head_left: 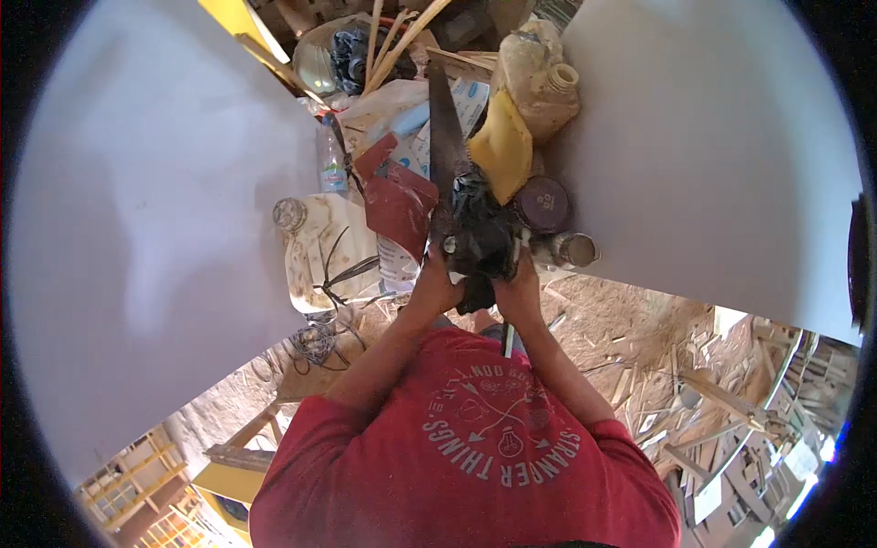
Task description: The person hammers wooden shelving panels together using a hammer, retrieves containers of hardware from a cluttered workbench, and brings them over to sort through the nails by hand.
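Observation:
A crumpled black plastic bag (484, 242) is bunched between my two hands. My left hand (433, 290) is closed at its near left edge, by the lower end of a hand saw (446, 128). The saw's dark blade points away from me; I cannot tell whether my left fingers also touch its handle. My right hand (519, 290) is closed on the bag's right side, its fingertips partly hidden. Left of the saw lie reddish-brown sandpaper sheets (400, 203). A yellow piece of sheet material (504, 146) and a round dark lid (543, 204) lie to the right.
Large white panels (155, 210) flank both sides. A dirty white jug (333, 247) stands left, a stained plastic container (539, 78) at the far right. Also there are a clear bottle (332, 160), wood strips (397, 50) and a small jar (575, 248). Wood scraps (703, 393) litter the floor.

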Action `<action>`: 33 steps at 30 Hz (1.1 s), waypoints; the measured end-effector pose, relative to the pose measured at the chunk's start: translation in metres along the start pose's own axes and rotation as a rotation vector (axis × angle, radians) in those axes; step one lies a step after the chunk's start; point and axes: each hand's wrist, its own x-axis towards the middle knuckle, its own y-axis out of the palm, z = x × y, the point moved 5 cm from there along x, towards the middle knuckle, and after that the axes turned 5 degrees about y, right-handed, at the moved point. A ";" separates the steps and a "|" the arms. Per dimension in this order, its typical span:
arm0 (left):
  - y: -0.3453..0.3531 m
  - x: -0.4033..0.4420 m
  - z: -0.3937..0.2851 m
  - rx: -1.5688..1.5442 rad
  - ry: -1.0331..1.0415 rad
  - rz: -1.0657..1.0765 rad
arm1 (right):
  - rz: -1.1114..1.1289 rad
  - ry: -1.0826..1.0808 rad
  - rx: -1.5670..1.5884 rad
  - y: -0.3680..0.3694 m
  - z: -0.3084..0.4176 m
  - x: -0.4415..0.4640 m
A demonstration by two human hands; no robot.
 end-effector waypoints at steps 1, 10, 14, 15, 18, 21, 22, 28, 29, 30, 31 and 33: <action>0.000 -0.003 0.005 -0.104 -0.081 -0.015 | 0.067 0.052 0.080 0.012 -0.011 0.004; -0.013 -0.059 0.043 -1.472 -0.612 -0.118 | 0.327 -0.072 0.281 0.062 0.024 0.007; -0.035 -0.058 0.016 -1.216 -0.584 -0.465 | 0.497 -0.152 0.350 0.104 0.040 0.011; -0.034 -0.067 0.026 -1.157 -0.595 -0.432 | 0.497 -0.214 0.300 0.109 0.044 0.013; -0.036 -0.077 0.039 -0.731 -0.564 -0.327 | 0.451 -0.193 0.275 0.106 0.044 0.023; -0.035 -0.074 0.056 -0.544 -0.494 -0.420 | 0.453 -0.188 0.359 0.098 0.037 0.026; -0.044 -0.061 0.042 -0.571 -0.487 -0.494 | 0.465 -0.212 0.395 0.088 0.046 0.029; -0.046 -0.058 0.018 -0.551 -0.498 -0.618 | -0.123 -0.127 -0.070 0.036 0.022 0.030; -0.043 -0.062 0.018 -0.543 -0.490 -0.627 | -0.258 -0.124 -0.093 0.030 0.020 0.035; -0.044 -0.061 0.009 -0.526 -0.477 -0.626 | -0.250 -0.044 -0.104 0.034 0.013 0.043; -0.048 -0.058 -0.006 -0.509 -0.459 -0.630 | -0.242 0.031 -0.112 0.043 0.005 0.053; -0.045 -0.071 0.015 -0.441 -0.506 -0.630 | -0.253 0.110 -0.089 0.060 -0.005 0.063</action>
